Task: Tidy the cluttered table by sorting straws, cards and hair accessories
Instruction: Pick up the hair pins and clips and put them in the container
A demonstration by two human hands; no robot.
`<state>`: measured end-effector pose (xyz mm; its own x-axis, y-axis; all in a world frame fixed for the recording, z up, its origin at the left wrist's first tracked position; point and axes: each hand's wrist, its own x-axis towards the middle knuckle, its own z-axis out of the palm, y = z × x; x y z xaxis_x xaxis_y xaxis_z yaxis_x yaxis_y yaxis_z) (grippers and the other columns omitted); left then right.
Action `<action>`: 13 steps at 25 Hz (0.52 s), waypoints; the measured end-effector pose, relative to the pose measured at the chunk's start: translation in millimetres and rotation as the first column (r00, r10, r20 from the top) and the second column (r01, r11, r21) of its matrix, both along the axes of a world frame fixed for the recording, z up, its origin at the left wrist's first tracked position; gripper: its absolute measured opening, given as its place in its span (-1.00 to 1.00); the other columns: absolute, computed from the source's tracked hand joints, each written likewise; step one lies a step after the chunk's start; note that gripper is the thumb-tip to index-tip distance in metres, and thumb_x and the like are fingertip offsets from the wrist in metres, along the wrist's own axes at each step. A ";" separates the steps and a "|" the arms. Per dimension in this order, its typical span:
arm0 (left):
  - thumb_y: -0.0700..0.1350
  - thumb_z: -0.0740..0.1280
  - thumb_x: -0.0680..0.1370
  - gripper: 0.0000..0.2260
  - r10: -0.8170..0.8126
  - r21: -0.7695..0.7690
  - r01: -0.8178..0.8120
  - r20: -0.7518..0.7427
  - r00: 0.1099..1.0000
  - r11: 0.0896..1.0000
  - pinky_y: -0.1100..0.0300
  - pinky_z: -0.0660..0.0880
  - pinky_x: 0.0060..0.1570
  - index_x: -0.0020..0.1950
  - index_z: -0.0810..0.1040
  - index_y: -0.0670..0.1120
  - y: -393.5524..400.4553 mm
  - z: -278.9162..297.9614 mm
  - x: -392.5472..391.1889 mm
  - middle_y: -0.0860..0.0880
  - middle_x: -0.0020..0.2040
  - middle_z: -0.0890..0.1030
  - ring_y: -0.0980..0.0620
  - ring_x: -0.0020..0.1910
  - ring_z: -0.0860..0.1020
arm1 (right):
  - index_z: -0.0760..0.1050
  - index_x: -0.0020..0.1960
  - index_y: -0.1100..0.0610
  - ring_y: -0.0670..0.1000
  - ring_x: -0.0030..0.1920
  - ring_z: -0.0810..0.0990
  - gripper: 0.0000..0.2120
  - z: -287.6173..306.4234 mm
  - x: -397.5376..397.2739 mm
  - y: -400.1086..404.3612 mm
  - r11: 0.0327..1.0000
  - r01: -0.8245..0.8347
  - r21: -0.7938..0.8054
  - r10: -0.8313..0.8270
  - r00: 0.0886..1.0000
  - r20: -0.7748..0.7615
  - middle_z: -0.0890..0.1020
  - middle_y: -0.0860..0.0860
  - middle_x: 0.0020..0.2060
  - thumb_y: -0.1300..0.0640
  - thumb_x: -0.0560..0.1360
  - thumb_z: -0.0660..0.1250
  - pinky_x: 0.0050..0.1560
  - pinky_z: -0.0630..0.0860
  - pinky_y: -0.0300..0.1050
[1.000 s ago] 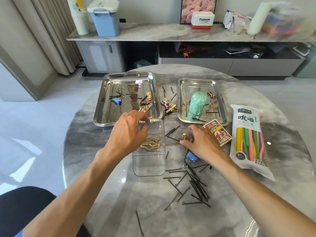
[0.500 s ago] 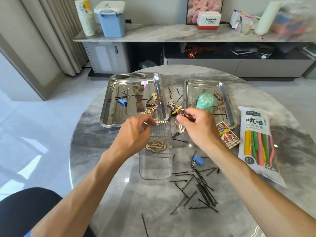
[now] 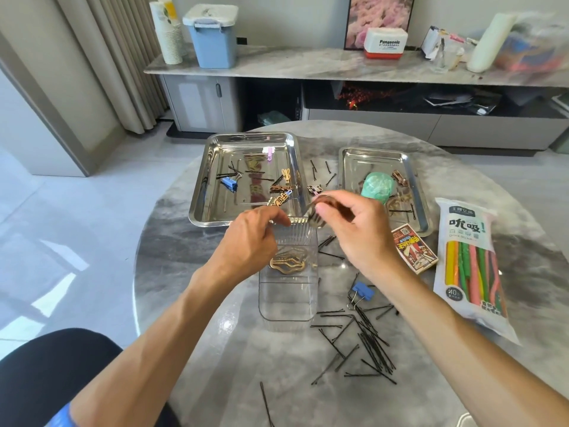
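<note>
A clear plastic box (image 3: pixel 288 298) stands in the middle of the round marble table (image 3: pixel 191 272), with gold hair clips (image 3: pixel 288 262) lying inside it. My left hand (image 3: pixel 251 241) grips the box's far rim. Over that rim my right hand (image 3: pixel 354 232) pinches a metal hair clip (image 3: pixel 315 215). Several black bobby pins (image 3: pixel 366 340) lie scattered on the table near me. A bag of coloured straws (image 3: pixel 471 263) lies at the right, and a card pack (image 3: pixel 414 252) beside it.
Two steel trays stand at the back: the left tray (image 3: pixel 215 167) holds clips, pins and a blue binder clip; the right tray (image 3: pixel 348 167) holds a green bundle (image 3: pixel 377 189) and clips. Another blue binder clip (image 3: pixel 361 292) lies right of the box.
My right hand picked a metal hair clip off the table and lifted it up and left to the box's far rim. My left hand stayed on the box.
</note>
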<state>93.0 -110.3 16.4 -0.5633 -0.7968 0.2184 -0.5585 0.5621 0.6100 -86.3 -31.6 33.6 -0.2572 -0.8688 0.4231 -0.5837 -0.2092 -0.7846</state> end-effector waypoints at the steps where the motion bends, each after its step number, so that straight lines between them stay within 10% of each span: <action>1: -0.40 0.20 0.49 -0.68 0.004 -0.004 -0.004 -0.007 1.000 1.000 0.42 0.36 -0.28 0.07 0.58 -0.07 -0.6 0.1 0.7 0.04 0.03 0.65 0.25 -0.25 0.53 | 0.67 0.01 0.12 -0.15 -0.25 0.58 -0.90 2.2 5.7 -5.9 0.999 -0.053 -0.008 0.051 0.985 -0.162 0.67 -0.05 -0.21 0.18 0.52 0.40 -0.24 0.53 -0.26; 4: -0.38 0.23 0.46 -0.74 0.050 0.030 -0.048 -0.063 0.997 0.998 0.08 0.51 -0.18 0.02 0.48 -0.06 -2.2 -1.3 4.8 0.04 -0.06 0.62 -0.05 -0.13 0.60 | 0.66 0.00 0.14 0.04 -0.12 0.56 -0.91 4.9 19.9 -24.2 0.980 -0.050 0.194 0.152 0.817 -0.557 0.64 0.03 -0.15 0.17 0.50 0.44 -0.05 0.53 0.05; 9: -0.40 0.25 0.41 -0.75 0.174 -0.023 -0.176 -0.083 0.981 0.984 -0.02 0.59 -0.20 -0.08 0.51 -0.07 -6.7 -2.3 10.6 0.01 -0.18 0.62 -0.02 -0.22 0.60 | 0.65 -0.01 0.11 -0.21 -0.29 0.56 -0.93 2.3 5.0 -15.4 0.999 -0.013 0.052 0.027 0.961 -0.276 0.67 -0.08 -0.20 0.19 0.52 0.41 -0.24 0.49 -0.39; 13: -0.38 0.23 0.44 -0.74 0.389 -0.058 -0.393 -0.073 0.918 0.917 0.00 0.57 -0.10 -0.01 0.55 -0.09 -9.2 7.6 14.6 -0.10 -0.04 0.66 -0.08 -0.17 0.59 | 0.65 0.01 0.05 -0.22 -0.24 0.57 -0.89 -27.6 -45.2 18.6 0.917 0.186 0.353 -0.072 0.947 -0.314 0.64 -0.16 -0.19 0.20 0.52 0.41 -0.12 0.60 -0.21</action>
